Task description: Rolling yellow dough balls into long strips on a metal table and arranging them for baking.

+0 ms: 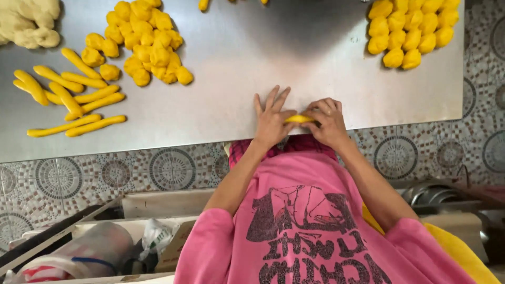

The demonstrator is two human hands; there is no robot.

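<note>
Head view: both hands are working one yellow dough piece (299, 119) at the near edge of the steel table (236, 58). Left hand (271, 122) is lying mostly flat w/ fingers spread, pressing on the piece's left end; right hand (327, 122) is curling its fingers over the right end, so neither is closing fully around it. Piece is sitting on the metal between the two hands, only its middle showing.

To do this well, I'd judge: keep palm pressure even & roll outward, so the rope is thinning evenly w/o tapering or tearing.

Counts: approx. 9 rolled yellow ropes (71, 97) at the left; a heap of short lumps (142, 42), too piled up to count, approx. 30; a second lump pile (413, 29) at the right, approx. 17; one pale dough mass (29, 21) in the far-left corner.
</note>
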